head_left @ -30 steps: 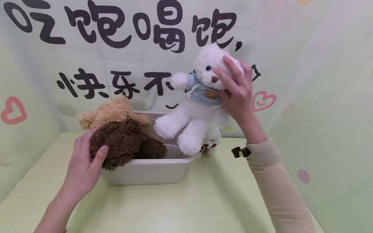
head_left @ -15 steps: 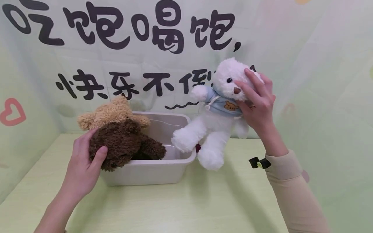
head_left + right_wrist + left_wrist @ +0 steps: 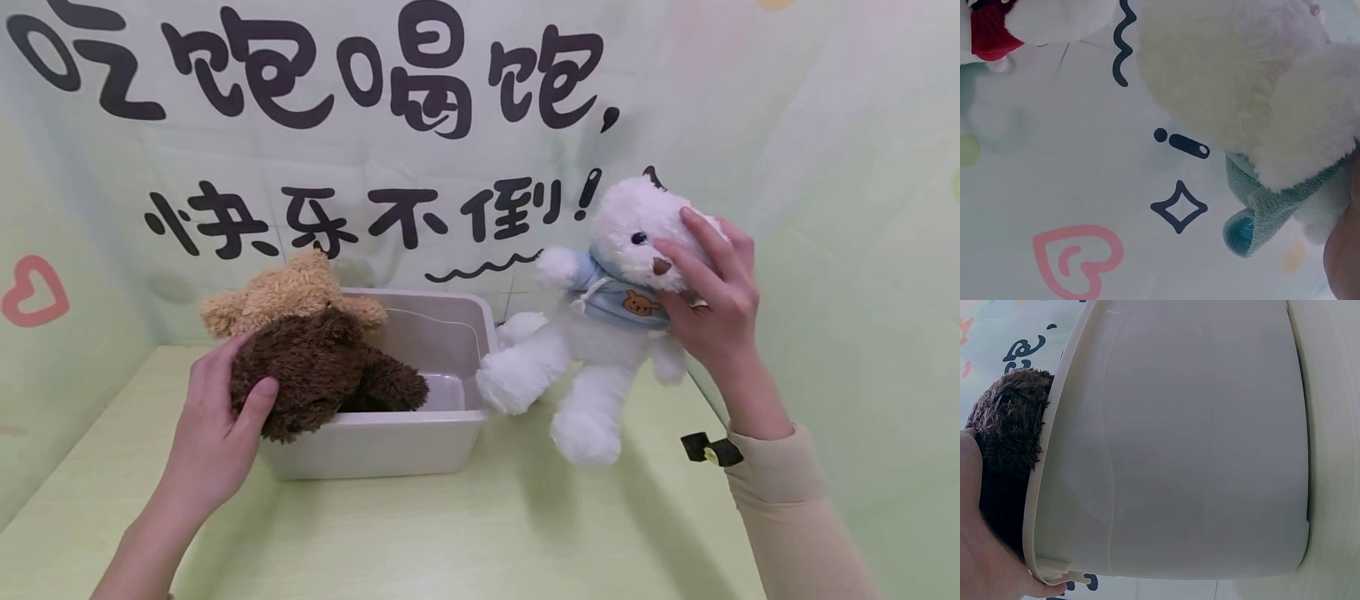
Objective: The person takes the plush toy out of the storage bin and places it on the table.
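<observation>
My right hand (image 3: 712, 296) grips the head of a white teddy bear (image 3: 607, 342) in a light blue hoodie, held up to the right of the bin. Its legs hang down, one foot by the bin's right rim. In the right wrist view the white fur (image 3: 1210, 69) fills the upper right. My left hand (image 3: 217, 417) holds a dark brown plush toy (image 3: 300, 375) at the left end of the grey-white bin (image 3: 382, 446). The brown toy lies partly over the rim; its face is hidden. In the left wrist view the bin's side (image 3: 1179, 444) fills most of the frame.
A tan plush toy (image 3: 277, 292) lies behind the brown one, in the bin's left end. Mostly hidden behind the white bear is another white plush toy (image 3: 521, 325), with red cloth (image 3: 991, 31) on it. A printed backdrop (image 3: 375, 158) stands behind the table (image 3: 360, 542).
My right hand has carried the white teddy bear to the right and downward, from over the bin's right end to beside it. My left hand and the brown plush toy have stayed put.
</observation>
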Motion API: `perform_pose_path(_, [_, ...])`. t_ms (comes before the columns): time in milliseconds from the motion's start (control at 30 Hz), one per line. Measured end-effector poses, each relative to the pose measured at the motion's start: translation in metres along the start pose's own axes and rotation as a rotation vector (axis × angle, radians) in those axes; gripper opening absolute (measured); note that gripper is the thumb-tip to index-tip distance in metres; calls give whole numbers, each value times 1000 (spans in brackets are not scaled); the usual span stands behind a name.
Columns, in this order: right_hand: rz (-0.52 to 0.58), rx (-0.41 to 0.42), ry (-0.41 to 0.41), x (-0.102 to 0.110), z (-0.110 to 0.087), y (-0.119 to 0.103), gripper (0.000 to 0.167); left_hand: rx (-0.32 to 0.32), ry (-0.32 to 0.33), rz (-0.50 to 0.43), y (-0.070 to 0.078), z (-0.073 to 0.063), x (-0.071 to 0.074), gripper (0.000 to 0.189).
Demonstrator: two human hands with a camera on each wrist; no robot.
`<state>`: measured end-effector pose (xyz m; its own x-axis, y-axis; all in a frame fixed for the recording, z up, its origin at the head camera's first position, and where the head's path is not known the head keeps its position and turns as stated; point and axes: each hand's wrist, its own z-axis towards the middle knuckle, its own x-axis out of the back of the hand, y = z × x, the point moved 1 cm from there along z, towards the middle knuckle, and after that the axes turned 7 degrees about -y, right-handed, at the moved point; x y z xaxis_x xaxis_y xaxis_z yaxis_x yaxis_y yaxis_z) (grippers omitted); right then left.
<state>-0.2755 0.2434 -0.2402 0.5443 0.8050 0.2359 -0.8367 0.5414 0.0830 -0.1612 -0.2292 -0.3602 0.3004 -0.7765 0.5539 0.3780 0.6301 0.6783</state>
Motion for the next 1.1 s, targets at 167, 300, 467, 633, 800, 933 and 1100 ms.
perform_pose_path(167, [3,-1,-24,11,-8,0,19,5,-4,-4,0,1,0,57])
perform_pose_path(300, [-5,2,-51,18,-15,-1,23,5,-7,-5,0,1,0,57])
perform_pose_path(467, [3,26,-113,24,-21,-2,32,8,-14,-7,0,1,0,58])
perform_pose_path(633, [30,75,-179,25,-28,-7,31,15,-16,-5,0,1,1,58])
perform_pose_path(800, [66,94,-227,18,-45,-10,26,20,-11,-5,0,0,1,58])
perform_pose_path(933, [93,93,-273,9,-67,-9,22,18,-9,-5,-1,1,1,58])
perform_pose_path(1100, [121,117,-333,-1,-91,-9,24,19,-11,-10,-1,0,0,58])
